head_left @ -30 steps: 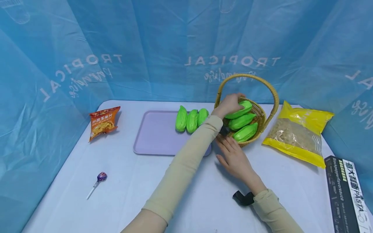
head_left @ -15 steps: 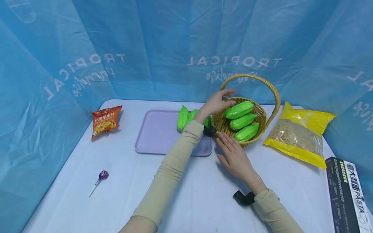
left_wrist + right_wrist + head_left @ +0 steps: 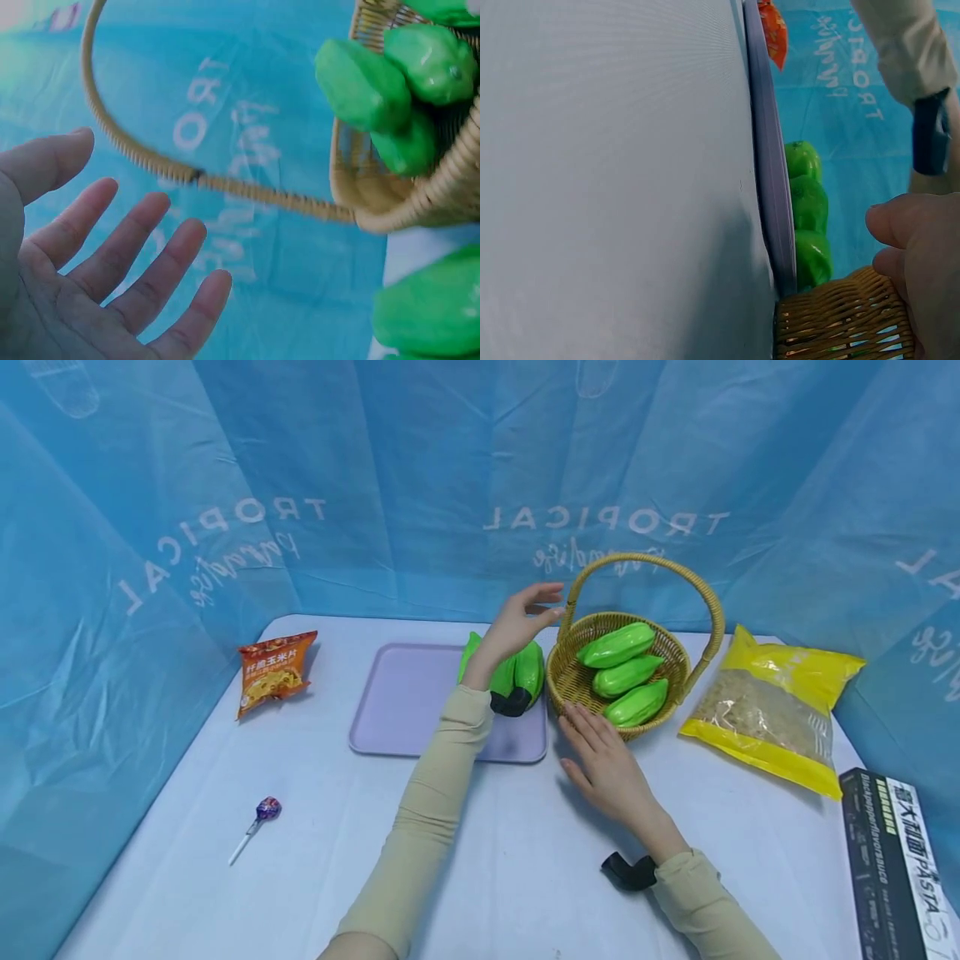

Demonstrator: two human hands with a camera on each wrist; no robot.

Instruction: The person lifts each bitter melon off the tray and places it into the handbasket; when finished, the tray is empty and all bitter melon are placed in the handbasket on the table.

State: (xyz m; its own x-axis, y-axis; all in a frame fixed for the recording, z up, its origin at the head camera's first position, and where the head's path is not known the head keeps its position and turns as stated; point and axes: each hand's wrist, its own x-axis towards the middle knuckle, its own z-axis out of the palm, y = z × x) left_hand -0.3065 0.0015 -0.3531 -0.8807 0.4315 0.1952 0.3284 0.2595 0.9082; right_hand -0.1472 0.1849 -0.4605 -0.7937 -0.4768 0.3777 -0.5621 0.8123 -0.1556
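My left hand hovers above the purple tray, fingers spread and nothing in them; the left wrist view shows the bare palm beside the basket's handle. Beneath that arm, plump green ridged fruits lie side by side on the tray, partly hidden. The wicker basket stands just right of the tray. Three more green fruits rest inside it. My right hand touches the basket's near rim with its fingers fairly straight; in the right wrist view the fingertips are at the woven side.
A yellow bag lies right of the basket, with a black pasta box at the right edge. On the left are an orange snack bag and a lollipop. A blue curtain rises behind the table.
My left hand has let go of a green fruit in the basket and moved left, out over the tray. The right hand stays at the basket's rim.
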